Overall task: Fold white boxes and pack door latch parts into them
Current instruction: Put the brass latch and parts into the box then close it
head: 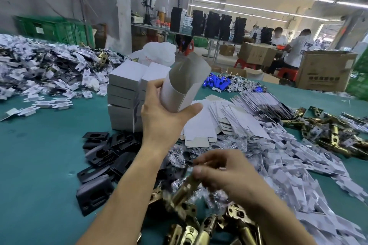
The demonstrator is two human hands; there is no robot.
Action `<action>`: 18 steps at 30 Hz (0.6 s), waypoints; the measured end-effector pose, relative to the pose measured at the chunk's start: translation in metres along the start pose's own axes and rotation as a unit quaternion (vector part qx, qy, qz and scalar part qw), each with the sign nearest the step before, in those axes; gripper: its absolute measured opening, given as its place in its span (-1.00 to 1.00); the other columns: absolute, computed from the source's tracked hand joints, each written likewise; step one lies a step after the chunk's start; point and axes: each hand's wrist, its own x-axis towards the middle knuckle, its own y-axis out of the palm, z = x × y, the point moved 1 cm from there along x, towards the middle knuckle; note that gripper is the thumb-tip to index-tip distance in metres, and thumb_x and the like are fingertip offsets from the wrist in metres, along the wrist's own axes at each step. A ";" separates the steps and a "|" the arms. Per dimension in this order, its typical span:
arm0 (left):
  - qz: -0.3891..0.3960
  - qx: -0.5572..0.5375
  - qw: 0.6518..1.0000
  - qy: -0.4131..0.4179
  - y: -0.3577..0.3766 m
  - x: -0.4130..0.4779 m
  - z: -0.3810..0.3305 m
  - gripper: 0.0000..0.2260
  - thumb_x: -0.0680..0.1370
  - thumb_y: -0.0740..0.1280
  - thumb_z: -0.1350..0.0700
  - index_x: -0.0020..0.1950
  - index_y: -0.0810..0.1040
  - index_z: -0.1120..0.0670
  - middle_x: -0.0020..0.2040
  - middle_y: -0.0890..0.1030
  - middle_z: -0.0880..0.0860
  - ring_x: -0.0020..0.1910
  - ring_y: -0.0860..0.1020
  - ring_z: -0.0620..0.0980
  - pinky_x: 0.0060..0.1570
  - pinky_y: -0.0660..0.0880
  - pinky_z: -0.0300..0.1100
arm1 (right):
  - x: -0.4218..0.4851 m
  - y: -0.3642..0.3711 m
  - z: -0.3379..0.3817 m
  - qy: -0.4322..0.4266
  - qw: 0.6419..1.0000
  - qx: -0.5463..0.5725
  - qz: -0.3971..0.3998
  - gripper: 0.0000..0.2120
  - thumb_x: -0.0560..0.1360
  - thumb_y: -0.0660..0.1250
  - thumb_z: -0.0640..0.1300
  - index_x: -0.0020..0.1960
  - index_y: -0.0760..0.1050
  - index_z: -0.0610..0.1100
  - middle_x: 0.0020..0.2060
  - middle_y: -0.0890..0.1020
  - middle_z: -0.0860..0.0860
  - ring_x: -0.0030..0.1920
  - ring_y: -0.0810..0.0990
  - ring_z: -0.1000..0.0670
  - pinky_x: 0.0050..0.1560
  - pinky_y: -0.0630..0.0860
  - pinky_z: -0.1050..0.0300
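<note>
Grips white box [185,85] at lower end with left hand [163,114] fingers curled, pinches blurred brass latch [184,190] with right hand [224,174] fingers.

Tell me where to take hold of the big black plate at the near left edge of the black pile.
Probably the black plate is best pinched by its left edge, from the left over the green table. It lies nearly flat at the pile's rim; other plates crowd its right and far sides. Thumb on top, fingers under.
</note>
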 end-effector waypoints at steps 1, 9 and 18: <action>0.004 0.002 1.000 0.007 0.001 -0.001 -0.001 -0.36 0.22 0.70 -0.03 0.02 0.33 -0.35 0.04 0.61 -0.15 -0.01 0.62 -0.13 -0.06 0.62 -0.13 | -0.001 -0.008 0.002 -0.008 0.999 0.040 -0.034 -0.89 0.40 0.50 -0.24 -0.08 0.62 -0.16 -0.27 0.72 -0.05 -0.33 0.64 0.07 -0.30 0.53 0.28; 0.145 0.126 0.981 -0.029 0.009 -0.010 0.013 -0.30 0.21 0.71 0.03 0.22 0.42 -0.22 0.13 0.58 -0.16 0.05 0.59 -0.07 0.03 0.62 0.05 | -0.013 -0.061 0.014 -0.218 0.898 0.084 -0.374 -0.81 0.41 0.45 -0.18 0.00 0.63 0.00 -0.13 0.70 0.06 -0.14 0.69 0.00 -0.14 0.65 0.18; 0.216 0.268 0.938 0.028 0.024 -0.028 0.015 -0.29 0.22 0.67 -0.04 0.25 0.39 -0.13 0.13 0.51 -0.09 0.13 0.47 0.05 0.04 0.54 0.07 | -0.019 -0.059 0.031 -0.347 0.830 0.045 -0.435 -0.80 0.50 0.47 -0.15 0.05 0.55 0.08 -0.17 0.68 -0.04 -0.29 0.71 0.00 -0.25 0.64 0.19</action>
